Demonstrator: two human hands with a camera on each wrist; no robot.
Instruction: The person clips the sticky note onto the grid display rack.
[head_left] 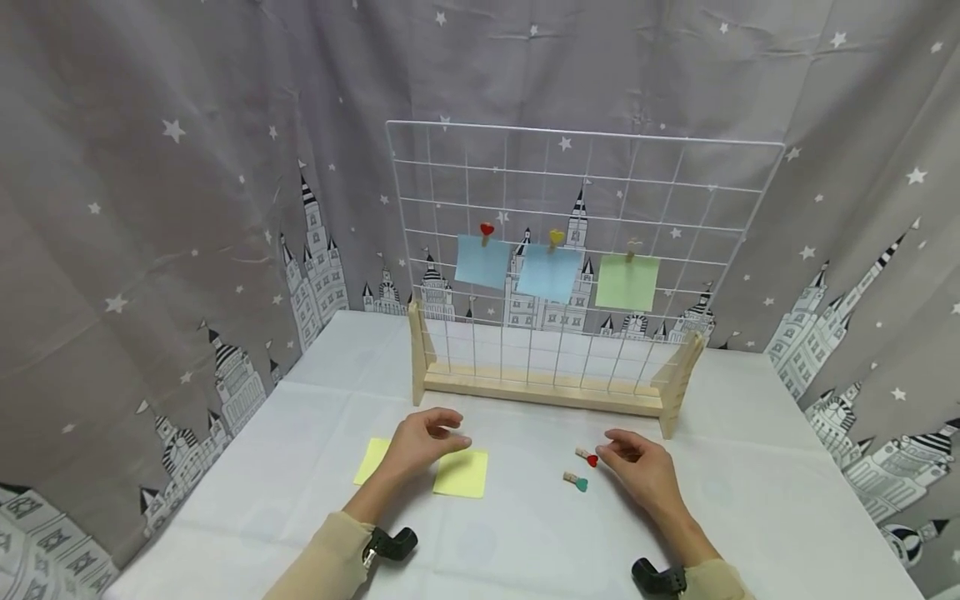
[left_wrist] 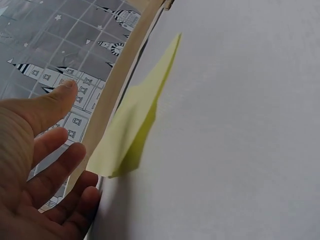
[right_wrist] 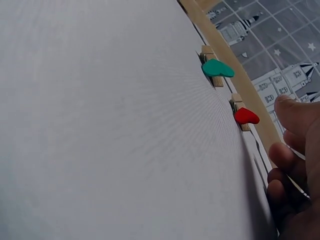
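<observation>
Across the white table [head_left: 517,533] from the wire rack [head_left: 543,386], the person's left hand [head_left: 422,441] is relaxed, grasping nothing, beside one yellow note [head_left: 461,475] and near another yellow note [head_left: 372,460]. The right hand [head_left: 642,469], also loose and unclenched, is just beside the red-heart peg [head_left: 588,457]; the green-heart peg [head_left: 576,481] lies near it.
</observation>
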